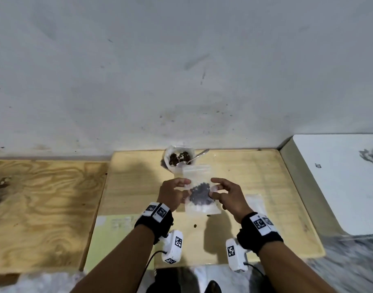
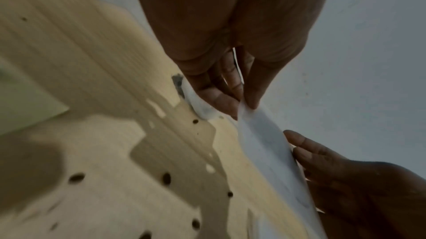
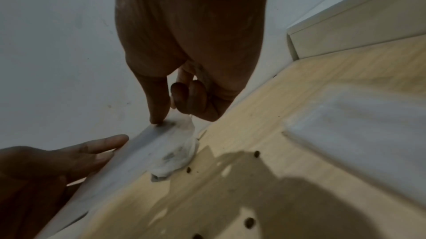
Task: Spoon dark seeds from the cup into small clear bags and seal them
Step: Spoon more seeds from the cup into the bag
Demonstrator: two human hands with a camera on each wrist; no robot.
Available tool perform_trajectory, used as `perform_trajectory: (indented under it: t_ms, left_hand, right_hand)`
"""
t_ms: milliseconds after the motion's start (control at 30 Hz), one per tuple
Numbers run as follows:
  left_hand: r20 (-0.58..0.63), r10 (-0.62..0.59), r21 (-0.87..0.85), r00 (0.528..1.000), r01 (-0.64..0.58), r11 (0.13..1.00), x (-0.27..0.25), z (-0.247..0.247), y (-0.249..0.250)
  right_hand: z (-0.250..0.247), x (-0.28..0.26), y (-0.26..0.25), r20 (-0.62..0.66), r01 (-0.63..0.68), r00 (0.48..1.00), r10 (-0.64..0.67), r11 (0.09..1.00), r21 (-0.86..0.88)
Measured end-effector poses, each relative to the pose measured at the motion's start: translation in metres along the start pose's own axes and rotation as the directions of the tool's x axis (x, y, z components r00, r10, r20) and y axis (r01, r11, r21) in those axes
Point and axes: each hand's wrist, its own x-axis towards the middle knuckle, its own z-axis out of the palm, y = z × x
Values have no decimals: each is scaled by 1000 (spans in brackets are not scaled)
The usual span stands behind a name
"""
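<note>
Holding the clear bag (image 1: 199,193) upright between them, the left hand (image 1: 173,194) and the right hand (image 1: 228,197) each pinch a side edge between thumb and fingertips, the seeds (image 1: 200,195) pooled level with the fingers and the zip strip above them, apparently unsealed. Risk: any tilt or uneven pull would spill seeds. The cup (image 1: 179,159) with its spoon (image 1: 192,160) sits just beyond the fingertips.

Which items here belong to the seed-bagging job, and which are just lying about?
In use: bag of seeds held by left hand and right hand; cup; spoon; spare bags.
Lying about: spilled seed; paper; white box.
</note>
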Motion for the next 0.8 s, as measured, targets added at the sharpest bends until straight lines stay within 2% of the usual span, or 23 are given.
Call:
perform_trajectory:
  t_ms: [300, 433, 533, 600, 700, 800]
  left_hand:
    - [3, -147, 61, 989, 146, 987, -60, 78, -51]
    - [42, -252, 122, 967, 246, 962, -82, 98, -73]
    - [63, -326, 182, 943, 310, 933, -94, 107, -85]
    - [83, -338, 226, 938, 312, 923, -97, 111, -92]
    - [90, -349, 266, 933, 315, 911, -95, 111, -97]
    - [15, -352, 275, 936, 335, 901, -88, 108, -98]
  right_hand:
    - [-61, -42, 74, 65, -37, 997, 50, 982, -187]
    - [-74, -55, 104, 120, -78, 984, 131, 927, -367]
    - [-78, -63, 117, 147, -145, 961, 234, 880, -452]
    - [-78, -65, 124, 148, -163, 952, 268, 853, -496]
    - [-76, -64, 132, 149, -143, 955, 258, 835, -532]
    - [-70, -58, 133, 152, -120, 960, 237, 833, -540]
